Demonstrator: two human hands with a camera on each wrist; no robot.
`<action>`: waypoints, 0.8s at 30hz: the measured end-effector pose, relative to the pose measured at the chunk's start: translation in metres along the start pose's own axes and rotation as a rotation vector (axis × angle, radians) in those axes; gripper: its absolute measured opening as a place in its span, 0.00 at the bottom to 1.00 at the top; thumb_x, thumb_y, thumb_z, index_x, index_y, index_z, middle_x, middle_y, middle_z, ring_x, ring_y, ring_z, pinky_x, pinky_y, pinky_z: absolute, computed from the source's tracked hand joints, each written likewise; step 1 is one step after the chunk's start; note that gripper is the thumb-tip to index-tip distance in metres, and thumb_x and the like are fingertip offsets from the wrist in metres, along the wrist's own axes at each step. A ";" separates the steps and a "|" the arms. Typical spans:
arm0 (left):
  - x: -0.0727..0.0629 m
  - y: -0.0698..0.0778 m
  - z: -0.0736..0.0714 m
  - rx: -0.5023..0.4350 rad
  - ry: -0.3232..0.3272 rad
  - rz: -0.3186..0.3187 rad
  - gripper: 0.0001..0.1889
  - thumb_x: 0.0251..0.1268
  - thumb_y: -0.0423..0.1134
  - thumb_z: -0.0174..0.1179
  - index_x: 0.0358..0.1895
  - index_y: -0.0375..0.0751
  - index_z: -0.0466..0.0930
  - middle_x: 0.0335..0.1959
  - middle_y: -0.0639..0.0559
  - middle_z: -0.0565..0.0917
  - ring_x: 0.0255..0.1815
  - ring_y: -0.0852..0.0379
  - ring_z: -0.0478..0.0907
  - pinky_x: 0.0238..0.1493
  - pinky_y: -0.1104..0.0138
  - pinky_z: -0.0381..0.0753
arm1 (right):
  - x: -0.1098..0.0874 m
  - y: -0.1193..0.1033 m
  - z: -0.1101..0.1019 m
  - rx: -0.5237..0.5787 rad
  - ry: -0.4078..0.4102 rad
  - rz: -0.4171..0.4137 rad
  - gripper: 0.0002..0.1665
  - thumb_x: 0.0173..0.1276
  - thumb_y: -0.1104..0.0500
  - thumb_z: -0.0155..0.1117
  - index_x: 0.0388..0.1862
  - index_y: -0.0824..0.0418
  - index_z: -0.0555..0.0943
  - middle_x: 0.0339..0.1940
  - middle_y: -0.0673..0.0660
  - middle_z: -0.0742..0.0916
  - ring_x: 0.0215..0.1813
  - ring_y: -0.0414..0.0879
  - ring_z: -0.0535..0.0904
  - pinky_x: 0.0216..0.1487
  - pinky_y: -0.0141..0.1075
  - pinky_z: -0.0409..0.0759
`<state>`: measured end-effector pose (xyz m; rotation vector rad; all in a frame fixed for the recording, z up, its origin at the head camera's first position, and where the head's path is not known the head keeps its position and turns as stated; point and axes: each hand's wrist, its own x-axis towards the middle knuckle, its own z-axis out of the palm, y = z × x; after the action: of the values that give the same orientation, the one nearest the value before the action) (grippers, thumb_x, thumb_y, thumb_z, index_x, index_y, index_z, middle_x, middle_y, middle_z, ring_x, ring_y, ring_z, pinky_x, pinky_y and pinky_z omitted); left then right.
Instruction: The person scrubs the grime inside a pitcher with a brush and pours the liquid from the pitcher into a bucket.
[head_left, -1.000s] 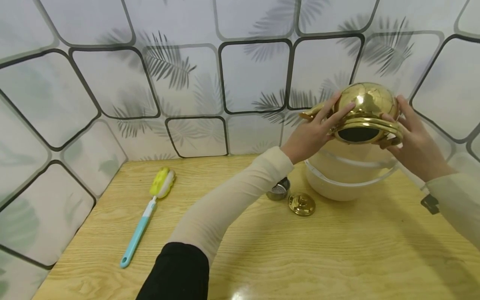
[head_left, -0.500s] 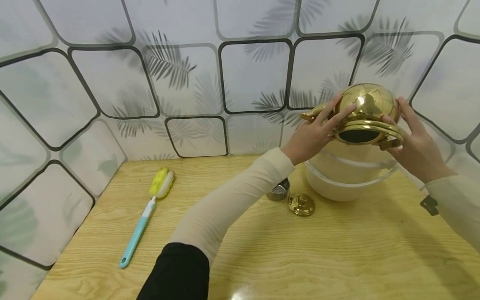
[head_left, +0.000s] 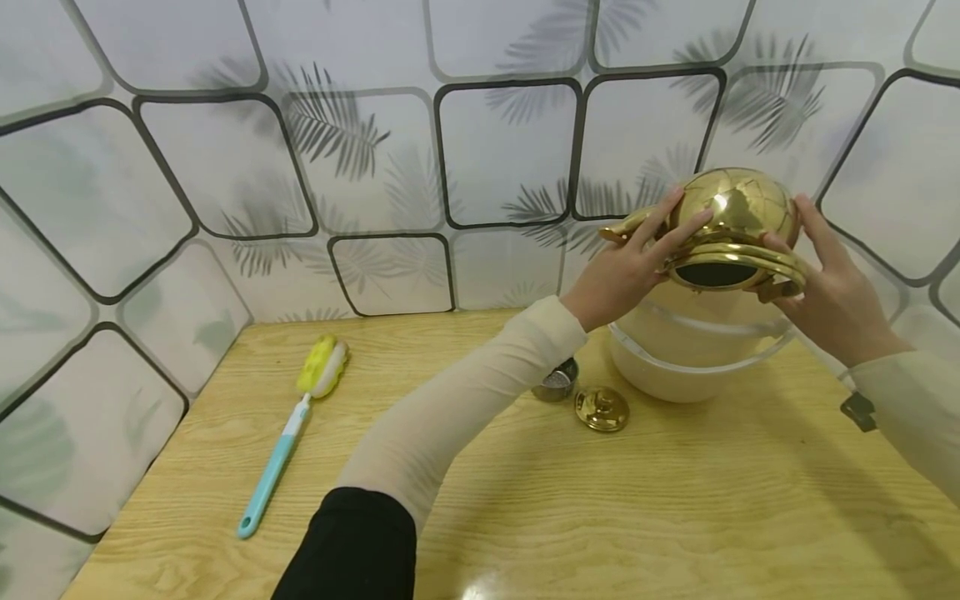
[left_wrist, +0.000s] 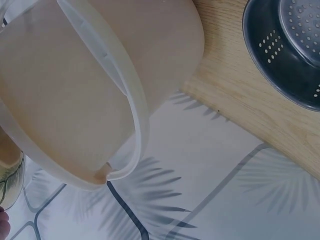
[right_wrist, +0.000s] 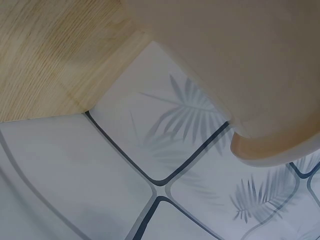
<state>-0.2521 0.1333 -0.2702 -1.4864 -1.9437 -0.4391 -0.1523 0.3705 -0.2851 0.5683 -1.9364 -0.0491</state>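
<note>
A shiny gold teapot (head_left: 738, 204) is held tipped over, its dark round mouth facing down and toward me, above a pale plastic bucket (head_left: 686, 379). My left hand (head_left: 618, 271) grips its side by the spout, fingers spread over the gold body. On the handle side, my right hand (head_left: 840, 292) holds the pot with fingers around the body and handle. The left wrist view looks into the bucket (left_wrist: 65, 90), with a sliver of the teapot (left_wrist: 12, 182) at its left edge. From the right wrist, only the bucket's outer wall (right_wrist: 240, 60) shows, not the pot.
A gold lid (head_left: 602, 408) lies in front of the bucket, beside a perforated metal strainer (head_left: 557, 383) partly behind my left forearm. A blue-handled sponge brush (head_left: 281, 467) lies at left on the wooden table (head_left: 600, 517). Patterned wall covering (head_left: 510, 150) stands behind.
Almost nothing moves. The right hand's fingers shift slightly on the teapot, which stays tipped over the bucket.
</note>
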 end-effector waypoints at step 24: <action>-0.004 -0.002 -0.004 -0.032 -0.009 0.033 0.27 0.69 0.40 0.53 0.70 0.45 0.60 0.76 0.39 0.43 0.43 0.58 0.76 0.31 0.78 0.74 | 0.001 -0.004 0.004 -0.051 0.059 -0.001 0.29 0.70 0.35 0.40 0.68 0.38 0.60 0.62 0.76 0.72 0.65 0.66 0.69 0.66 0.49 0.69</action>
<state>-0.2524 0.1277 -0.2698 -1.5412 -1.9243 -0.4511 -0.1543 0.3658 -0.2874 0.5309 -1.8723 -0.0808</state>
